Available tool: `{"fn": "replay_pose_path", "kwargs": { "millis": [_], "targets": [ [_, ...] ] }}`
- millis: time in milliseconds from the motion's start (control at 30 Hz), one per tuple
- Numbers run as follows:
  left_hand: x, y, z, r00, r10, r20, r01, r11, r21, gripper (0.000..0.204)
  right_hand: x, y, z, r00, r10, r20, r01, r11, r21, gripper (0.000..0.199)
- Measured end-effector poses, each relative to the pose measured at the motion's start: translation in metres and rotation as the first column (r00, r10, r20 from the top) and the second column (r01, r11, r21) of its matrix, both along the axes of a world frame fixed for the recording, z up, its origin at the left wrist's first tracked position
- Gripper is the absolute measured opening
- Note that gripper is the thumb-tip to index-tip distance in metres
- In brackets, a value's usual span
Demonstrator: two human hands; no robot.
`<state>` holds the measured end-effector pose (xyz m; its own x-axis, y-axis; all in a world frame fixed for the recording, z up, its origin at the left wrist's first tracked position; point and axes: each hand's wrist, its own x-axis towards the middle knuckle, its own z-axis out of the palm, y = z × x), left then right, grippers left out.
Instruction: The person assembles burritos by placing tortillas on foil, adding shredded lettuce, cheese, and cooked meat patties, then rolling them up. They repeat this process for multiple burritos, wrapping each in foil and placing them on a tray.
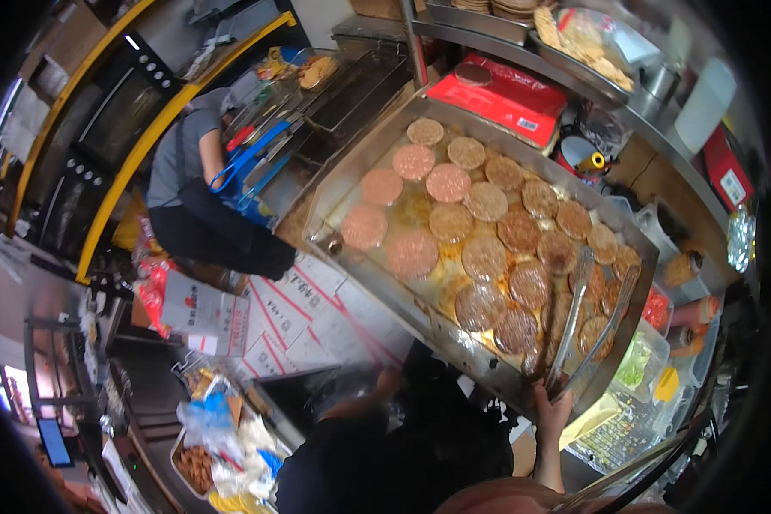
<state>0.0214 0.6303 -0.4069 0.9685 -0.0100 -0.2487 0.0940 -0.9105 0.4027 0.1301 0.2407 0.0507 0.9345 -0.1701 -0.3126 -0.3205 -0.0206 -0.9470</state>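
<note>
My right hand [552, 409] is closed round the handle end of metal tongs [576, 300] at the griddle's near right corner. The tongs' two arms are spread and reach over the browned patties. Across the greasy griddle [454, 332] lie many round patties; those toward the left, such as a pink patty [364, 225], look raw, while a dark brown patty [481, 306] lies nearer me. Low and left of the griddle is my left hand [388, 383], beside a dark bin [304, 396]. Its fingers are too dark and blurred to make out.
Another person [184, 158] in a grey shirt bends by the far-left racks. Flattened cardboard [295, 321] covers the floor. A red package [501, 96] lies behind the griddle. Right of it stand tubs with lettuce [634, 364] and sauce bottles [694, 313]. A metal shelf [480, 24] overhangs the back.
</note>
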Motion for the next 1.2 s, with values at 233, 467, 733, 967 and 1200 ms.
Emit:
{"fn": "replay_pose_path", "kwargs": {
  "millis": [233, 467, 733, 967, 1200],
  "targets": [
    [0.067, 0.045, -0.028, 0.869, 0.127, -0.477, -0.180, 0.981, -0.067, 0.016, 0.091, 0.084, 0.032, 0.984, -0.075, 0.162, 0.128, 0.929, -0.347, 0.041],
    [0.069, 0.055, -0.023, 0.944, 0.026, -0.329, -0.090, 0.980, -0.180, 0.014, 0.243, 0.194, 0.077, 0.925, 0.381, 0.012, -0.308, 0.767, -0.563, 0.044],
    [0.025, 0.111, -0.045, 0.953, -0.034, 0.301, 0.088, 0.982, -0.167, 0.016, 0.355, 0.318, 0.125, 0.797, 0.600, 0.072, -0.390, 0.601, -0.697, 0.051],
    [0.000, 0.145, -0.019, 0.865, -0.260, -0.428, -0.032, 0.825, -0.565, 0.017, 0.245, 0.264, 0.096, 0.812, 0.579, 0.075, -0.493, 0.749, -0.443, 0.047],
    [0.058, 0.092, 0.088, 0.615, -0.040, -0.787, -0.533, 0.715, -0.452, 0.023, 0.110, 0.135, 0.072, 0.922, 0.387, -0.006, -0.382, 0.907, -0.180, 0.043]
  ]
}}
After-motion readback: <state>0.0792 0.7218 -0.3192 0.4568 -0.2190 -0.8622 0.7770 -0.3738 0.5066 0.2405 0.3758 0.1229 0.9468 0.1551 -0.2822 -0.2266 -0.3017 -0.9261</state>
